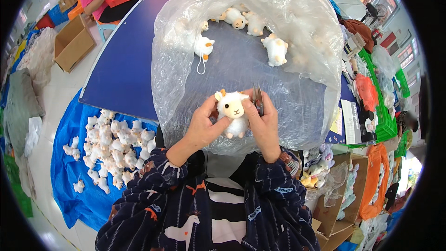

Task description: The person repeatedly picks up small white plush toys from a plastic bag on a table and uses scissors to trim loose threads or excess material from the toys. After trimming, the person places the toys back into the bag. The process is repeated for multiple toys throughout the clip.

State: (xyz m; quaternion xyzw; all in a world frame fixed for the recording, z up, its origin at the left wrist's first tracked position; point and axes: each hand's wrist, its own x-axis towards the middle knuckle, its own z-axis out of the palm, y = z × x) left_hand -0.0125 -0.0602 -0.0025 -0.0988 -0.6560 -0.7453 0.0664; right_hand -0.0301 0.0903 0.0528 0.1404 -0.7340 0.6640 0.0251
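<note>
On a blue desk [118, 65], an open clear plastic bag [172, 79] holds several white plush toys [275, 51]. Near its edge, left fingers [222, 124] and right fingers [251, 110] grasp one upright plush sheep [232, 108], fluffy, cream-faced, orange-horned; the right also hold metal snips [257, 98].

Can't see the grips on the dark metal snips [260, 102] — the right hand [265, 126] covers them. Left hand [203, 124] hides one side of the fluffy white sheep plush [234, 109]. Pale shapes [304, 46] behind the crinkly clear plastic bag [179, 14] — just blur.
</note>
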